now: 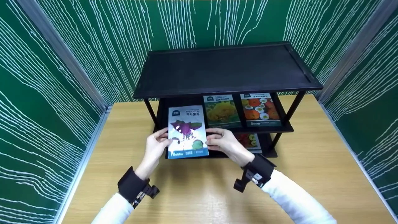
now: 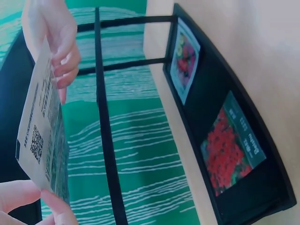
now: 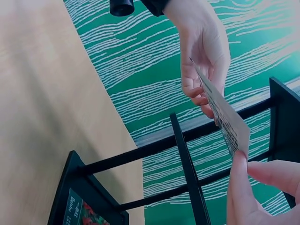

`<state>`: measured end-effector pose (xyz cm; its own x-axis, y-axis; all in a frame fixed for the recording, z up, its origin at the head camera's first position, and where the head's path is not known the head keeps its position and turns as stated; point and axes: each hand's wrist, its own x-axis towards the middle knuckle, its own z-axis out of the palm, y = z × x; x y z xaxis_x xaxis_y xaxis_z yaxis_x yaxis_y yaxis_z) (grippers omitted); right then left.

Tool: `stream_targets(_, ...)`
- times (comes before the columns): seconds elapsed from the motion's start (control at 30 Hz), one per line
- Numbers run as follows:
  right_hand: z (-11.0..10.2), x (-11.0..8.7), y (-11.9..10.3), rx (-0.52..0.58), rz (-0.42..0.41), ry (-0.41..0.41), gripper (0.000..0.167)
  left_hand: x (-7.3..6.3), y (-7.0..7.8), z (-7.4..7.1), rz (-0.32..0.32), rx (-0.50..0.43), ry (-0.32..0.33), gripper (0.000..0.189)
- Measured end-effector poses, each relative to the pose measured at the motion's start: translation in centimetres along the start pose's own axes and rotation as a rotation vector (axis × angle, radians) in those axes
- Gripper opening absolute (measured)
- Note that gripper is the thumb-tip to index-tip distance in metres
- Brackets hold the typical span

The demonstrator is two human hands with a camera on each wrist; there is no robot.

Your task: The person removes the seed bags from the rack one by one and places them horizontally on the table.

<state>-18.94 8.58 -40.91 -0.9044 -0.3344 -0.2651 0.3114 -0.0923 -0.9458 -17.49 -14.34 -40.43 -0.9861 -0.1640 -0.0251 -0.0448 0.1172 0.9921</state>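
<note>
Packet [image 1: 187,132], pinched by the left hand [image 1: 155,144] and right hand [image 1: 227,143] at the shelf's [image 1: 228,70] front, should be held straight and gently so it won't bend.

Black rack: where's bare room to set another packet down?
The top panel is bare inside its rims. On the middle shelf, space left of the yellow-flower packet looks free, though the held packet partly hides it; rightward, that packet and the orange-flower packet crowd it. The lower shelf has a gap between the red-flower packet and a pale-edged packet.
</note>
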Motion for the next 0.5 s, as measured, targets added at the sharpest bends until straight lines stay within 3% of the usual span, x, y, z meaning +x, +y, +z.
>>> stream_targets(0.27,0.5,-1.1,1.4,-0.013,-0.029,0.023,0.046,-1.8,-0.7,-0.5,-0.008,0.005,-0.001,0.043)
stream_targets(0.5,0.9,-1.9,2.6,-0.001,-0.062,-0.007,0.048,-3.1,-1.4,-0.8,-0.018,-0.002,0.005,0.044)
